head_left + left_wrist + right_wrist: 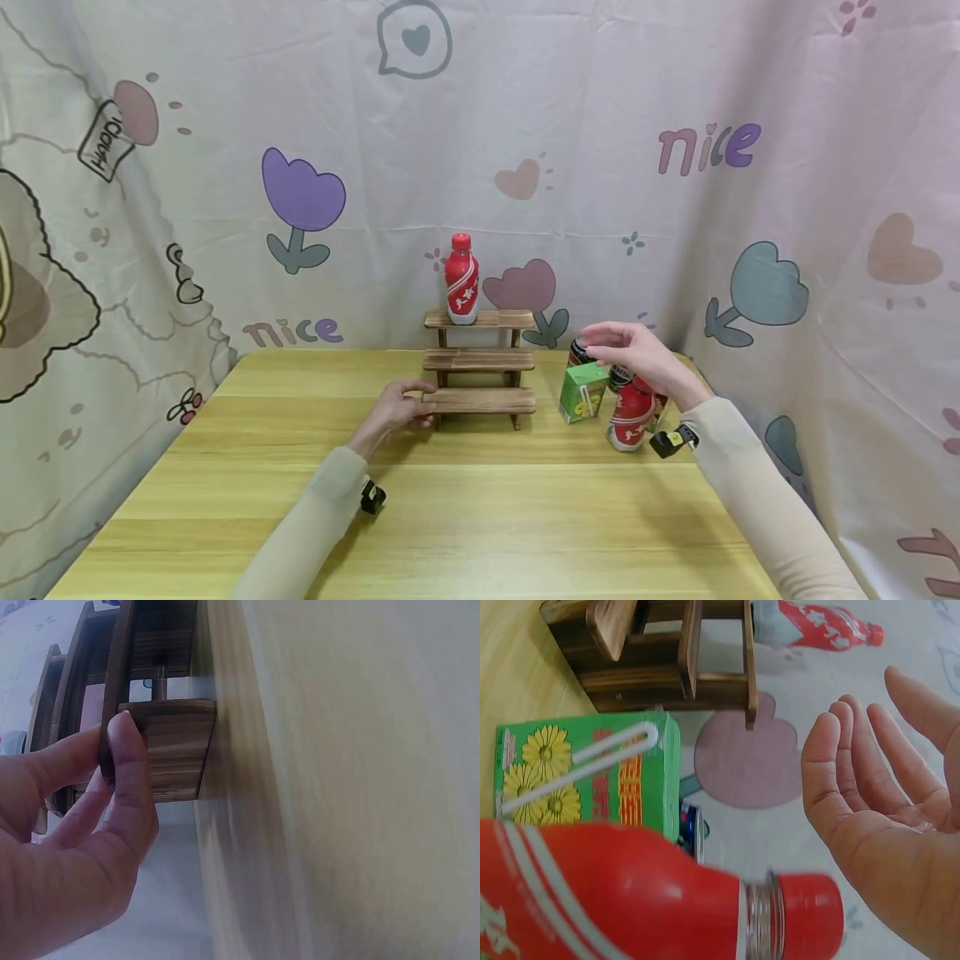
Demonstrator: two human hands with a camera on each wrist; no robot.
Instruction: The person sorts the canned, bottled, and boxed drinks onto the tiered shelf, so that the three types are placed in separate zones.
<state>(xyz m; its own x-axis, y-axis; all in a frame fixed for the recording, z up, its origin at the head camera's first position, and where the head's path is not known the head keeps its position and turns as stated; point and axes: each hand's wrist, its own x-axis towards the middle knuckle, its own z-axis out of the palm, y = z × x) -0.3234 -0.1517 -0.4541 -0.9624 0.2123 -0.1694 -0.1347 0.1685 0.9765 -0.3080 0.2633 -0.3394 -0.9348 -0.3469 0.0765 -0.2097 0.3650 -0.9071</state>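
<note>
My left hand (396, 408) pinches the left end of the lowest step of a three-tier wooden shelf (480, 401); the left wrist view shows thumb and fingers around the board's edge (112, 697). On the top tier stands a red bottle (462, 287) with a white base. Over a group of drinks at the right, my right hand (637, 354) hovers with bent, spread fingers and nothing in them. Below it are a second red bottle (631, 417) and a green drink carton (582, 393) with yellow flowers and a straw. In the right wrist view, the bottle's red cap (810, 916) is near the palm.
Behind the carton stand dark cans (580, 354), partly hidden by the carton and hand. Another item shows partly behind the second bottle. A printed curtain (600, 100) hangs along the back and sides of the wooden table (480, 517).
</note>
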